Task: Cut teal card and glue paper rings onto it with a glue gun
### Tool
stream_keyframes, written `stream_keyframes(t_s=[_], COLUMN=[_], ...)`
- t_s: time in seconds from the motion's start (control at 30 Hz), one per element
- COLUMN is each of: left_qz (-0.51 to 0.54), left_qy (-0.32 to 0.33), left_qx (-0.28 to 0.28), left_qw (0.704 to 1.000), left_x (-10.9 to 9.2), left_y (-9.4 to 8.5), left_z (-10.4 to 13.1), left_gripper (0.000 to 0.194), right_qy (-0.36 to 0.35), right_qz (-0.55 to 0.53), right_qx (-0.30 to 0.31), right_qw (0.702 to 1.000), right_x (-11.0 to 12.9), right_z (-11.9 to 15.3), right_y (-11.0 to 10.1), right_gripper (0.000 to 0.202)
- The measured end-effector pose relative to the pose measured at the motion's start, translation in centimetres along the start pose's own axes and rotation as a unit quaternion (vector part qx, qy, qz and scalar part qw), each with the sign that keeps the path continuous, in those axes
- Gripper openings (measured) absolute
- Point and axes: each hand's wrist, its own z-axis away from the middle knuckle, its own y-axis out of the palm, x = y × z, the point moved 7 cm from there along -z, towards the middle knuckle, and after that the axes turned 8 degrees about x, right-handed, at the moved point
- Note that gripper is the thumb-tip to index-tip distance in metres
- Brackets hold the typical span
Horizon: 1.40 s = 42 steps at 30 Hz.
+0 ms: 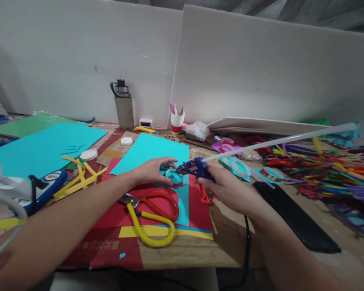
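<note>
My right hand (220,182) is closed round a blue glue gun (192,167) with a long white glue stick rising from its back to the right. The gun's nozzle is at a small round paper piece (173,176), turquoise inside with a red edge. My left hand (156,171) curves round the left side of this piece, thumb and fingers at its rim. Under both lie turquoise paper (151,147) and red paper (197,210). Scissors (153,214) with red and yellow handles rest on the sheets, nearer the front edge.
Behind stand a bottle (125,109) and a paper cup (177,121) of pens. Yellow strips (81,178) and a blue tool (48,188) lie left. At right are a black slab (297,218), turquoise cutouts (236,167) and pipe cleaners (315,165). A black cable (246,250) hangs over the front edge.
</note>
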Motion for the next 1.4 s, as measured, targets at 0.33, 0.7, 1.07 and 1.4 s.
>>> stream_keyframes(t_s=[0.33,0.7,1.07,1.4], left_qz=[-0.005,-0.009,0.001,-0.001], left_qy=[0.007,0.012,0.012,0.017], left_qx=[-0.003,-0.003,-0.004,0.004], left_qw=[1.0,1.0,1.0,1.0], left_x=[0.6,0.4,0.6,0.8], left_y=[0.1,0.1,0.2,0.3], left_z=[-0.1,0.0,-0.2,-0.3], left_gripper=[0.084,0.083,0.082,0.081], right_qy=[0.004,-0.015,0.01,0.01], right_qz=[0.012,0.056,0.075,0.108], right_qx=[0.0,-0.011,-0.009,-0.001], right_qw=[1.0,0.998,0.997,0.994], right_x=[0.2,0.6,0.5,0.5], right_z=[-0.2,-0.3,-0.2,-0.3], right_y=[0.5,0.8,0.9,1.1], right_gripper=[0.021,0.017,0.019,0.023])
